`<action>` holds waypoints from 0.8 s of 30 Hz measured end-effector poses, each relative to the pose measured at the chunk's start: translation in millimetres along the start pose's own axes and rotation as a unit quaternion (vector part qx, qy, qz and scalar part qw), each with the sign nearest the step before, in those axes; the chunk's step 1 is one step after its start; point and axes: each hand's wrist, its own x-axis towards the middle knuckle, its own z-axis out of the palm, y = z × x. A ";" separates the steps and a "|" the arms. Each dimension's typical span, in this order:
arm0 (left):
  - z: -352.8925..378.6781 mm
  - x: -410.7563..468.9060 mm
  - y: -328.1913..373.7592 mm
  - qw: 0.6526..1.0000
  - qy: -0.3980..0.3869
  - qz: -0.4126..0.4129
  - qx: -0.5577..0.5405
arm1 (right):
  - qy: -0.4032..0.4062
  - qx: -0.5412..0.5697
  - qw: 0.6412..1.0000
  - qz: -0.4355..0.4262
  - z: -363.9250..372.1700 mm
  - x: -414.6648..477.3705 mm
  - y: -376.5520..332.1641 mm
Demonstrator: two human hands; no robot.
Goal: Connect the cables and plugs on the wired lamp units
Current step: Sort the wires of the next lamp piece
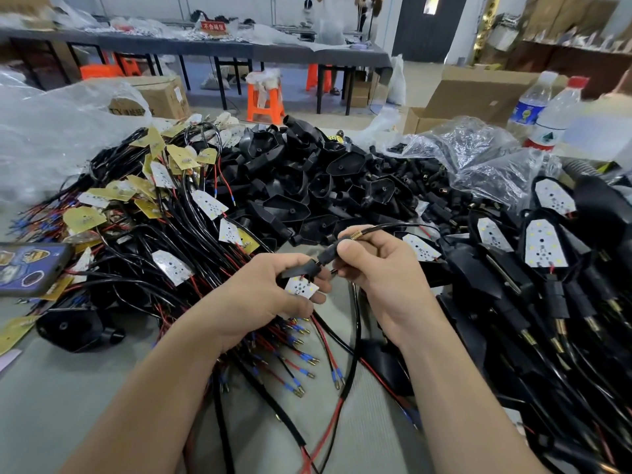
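Note:
My left hand (270, 289) grips a small black lamp housing (302, 268) with a white LED board (301, 287) at its open face. My right hand (372, 268) pinches a black cable (386, 228) with a brass threaded end (355, 236), right beside the housing's stem. The cable's red and black wires (342, 388) hang down between my forearms. Whether the cable end sits inside the stem is hidden by my fingers.
A tangle of wired LED boards (164, 220) lies at left, loose black housings (307, 172) in the middle, assembled lamp units (547, 268) at right. A phone (30, 268) rests at the left edge. Water bottles (554, 111) and plastic bags (478, 148) stand at the back right.

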 end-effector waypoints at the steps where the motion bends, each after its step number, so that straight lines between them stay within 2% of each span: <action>1: 0.3 -0.8 1.2 1.000 -0.013 -0.004 -0.012 | -0.007 -0.004 1.000 -0.003 -0.3 -0.2 -0.7; 8: 3.3 -7.5 9.7 0.995 -0.078 -0.019 -0.058 | -0.047 -0.019 0.999 0.011 -1.0 -3.2 -2.6; 14: 2.0 -6.3 8.9 0.985 -0.089 -0.043 -0.143 | -0.058 0.008 0.997 0.040 -5.8 -3.4 -5.8; 20: 2.8 -6.4 8.5 0.980 -0.048 -0.055 -0.183 | -0.065 -0.006 0.997 0.035 -8.2 -4.9 -5.5; 24: 1.9 -3.5 10.1 0.988 -0.007 -0.058 -0.146 | -0.089 -0.003 0.994 0.058 -11.9 -4.4 -11.6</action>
